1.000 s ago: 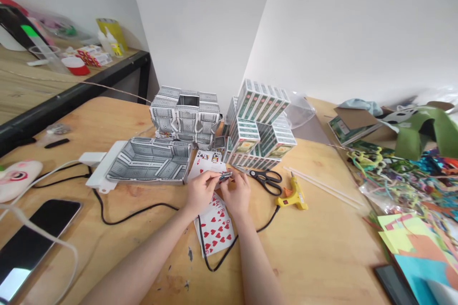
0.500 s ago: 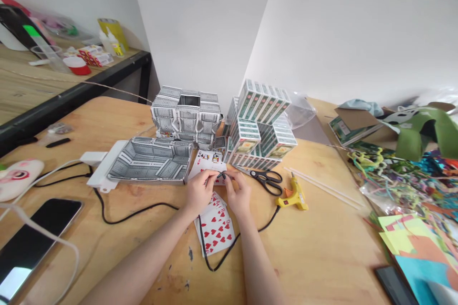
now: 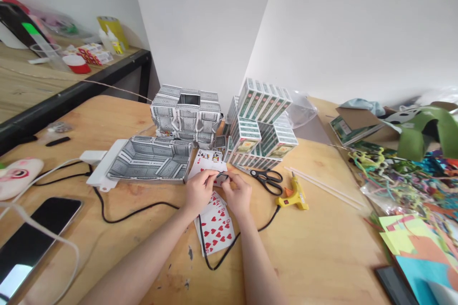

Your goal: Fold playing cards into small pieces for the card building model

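My left hand [image 3: 199, 191] and my right hand [image 3: 238, 194] meet over the playing cards, each with fingertips pinched. Between them is a small, thin dark strip [image 3: 222, 174], too small to name for certain; both hands seem to grip its ends. Under and in front of the hands lie loose playing cards [image 3: 216, 233], hearts face up, with more cards [image 3: 204, 161] just beyond. Black-handled scissors [image 3: 267, 178] lie to the right of my right hand. A yellow glue gun [image 3: 295, 195] rests on its side farther right, its black cord looping across the cards below my wrists.
Behind stand a card-built block [image 3: 188, 114], an open card-built tray [image 3: 152, 159] and stacked card boxes [image 3: 255, 128]. Clear glue sticks [image 3: 325, 188] lie right, near coloured paper [image 3: 418, 248] and craft scraps. A phone [image 3: 39, 238] and white cables are at left.
My right hand's fingers have curled in a little and shifted slightly right, and the dark strip looks straighter between the hands. My left hand has hardly moved.
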{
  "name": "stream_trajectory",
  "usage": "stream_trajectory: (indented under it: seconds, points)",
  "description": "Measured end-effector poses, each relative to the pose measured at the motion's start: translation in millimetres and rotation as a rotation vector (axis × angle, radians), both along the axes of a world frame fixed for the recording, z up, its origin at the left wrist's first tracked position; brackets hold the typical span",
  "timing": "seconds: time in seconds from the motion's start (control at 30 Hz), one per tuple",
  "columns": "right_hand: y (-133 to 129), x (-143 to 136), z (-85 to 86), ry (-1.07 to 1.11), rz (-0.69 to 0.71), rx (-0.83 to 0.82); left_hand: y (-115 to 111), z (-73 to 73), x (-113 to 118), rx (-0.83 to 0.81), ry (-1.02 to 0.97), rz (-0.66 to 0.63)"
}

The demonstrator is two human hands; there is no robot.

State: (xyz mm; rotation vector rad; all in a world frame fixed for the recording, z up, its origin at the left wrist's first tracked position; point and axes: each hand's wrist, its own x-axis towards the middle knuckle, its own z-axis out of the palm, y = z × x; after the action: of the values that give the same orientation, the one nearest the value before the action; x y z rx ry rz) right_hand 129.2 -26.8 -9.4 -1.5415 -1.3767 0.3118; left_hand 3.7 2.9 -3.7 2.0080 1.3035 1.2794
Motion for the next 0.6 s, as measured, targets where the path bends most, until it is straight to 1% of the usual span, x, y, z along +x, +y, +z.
stream_trajectory:
  seconds: [0.13,0.23,0.3,0.37,0.43,0.5,0.6]
  points:
    - [0,1,-4.1,0.026,-0.008,-0.022,-1,-0.1,0,-0.007,0.0,0.007]
    - [0,1,-3.1,0.121,0.006,-0.043,0,-0.8,0,-0.029,-0.023,0.017]
    - [0,1,0.3,0.257,0.052,-0.071,2,-1.2,1,-0.056,-0.072,0.04]
    - [0,2,4.9,0.397,0.13,-0.116,4,-1.6,1,-0.098,-0.146,0.079]
    - [1,2,9.0,0.458,0.221,-0.174,5,-2.1,1,-0.144,-0.215,0.119]
    - [2,3,11.1,0.531,0.262,-0.209,7,-3.1,1,-0.175,-0.255,0.139]
    - [4,4,10.2,0.699,0.287,-0.253,8,-5.5,1,-0.195,-0.284,0.124]
